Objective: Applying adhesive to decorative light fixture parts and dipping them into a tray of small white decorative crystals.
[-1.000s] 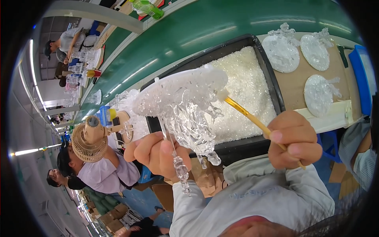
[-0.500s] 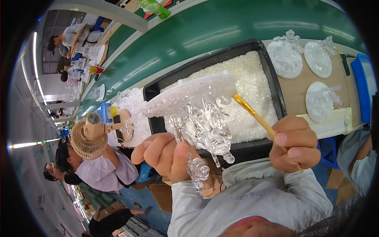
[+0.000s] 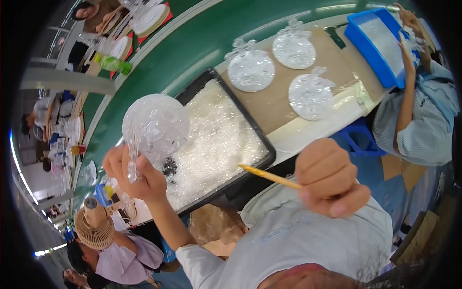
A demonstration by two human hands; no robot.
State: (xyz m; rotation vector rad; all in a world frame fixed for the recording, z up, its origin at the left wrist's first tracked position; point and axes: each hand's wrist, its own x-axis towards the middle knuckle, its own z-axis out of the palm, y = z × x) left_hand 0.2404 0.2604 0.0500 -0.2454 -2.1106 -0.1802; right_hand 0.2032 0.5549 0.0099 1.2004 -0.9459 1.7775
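Observation:
My left hand [image 3: 137,173] is closed around the clear plastic stem of an ornament [image 3: 156,120] with a round, frosted white disc base. The disc is held up over the left end of a black tray [image 3: 269,156], its broad face in view. White glittering granules [image 3: 221,130] fill most of the tray; a dark patch of its bottom shows below the disc. To the right, my right hand [image 3: 332,178] grips a paintbrush [image 3: 276,177] with a yellow handle, pointing left over the tray's near edge. Its bristles are hard to make out against the granules. The brush and the ornament are well apart.
Three similar disc ornaments [image 3: 310,96] lie on brown cardboard [image 3: 269,108] beyond the tray. A co-worker at right handles a clear piece over a blue bin [image 3: 358,43]. A beige fan [image 3: 91,224] stands at left; a green bottle [image 3: 113,63] is farther back.
My left hand has moved left with the ornament and turned its disc face-on. The brush has come away from the disc's edge. The whole view has swung to the right.

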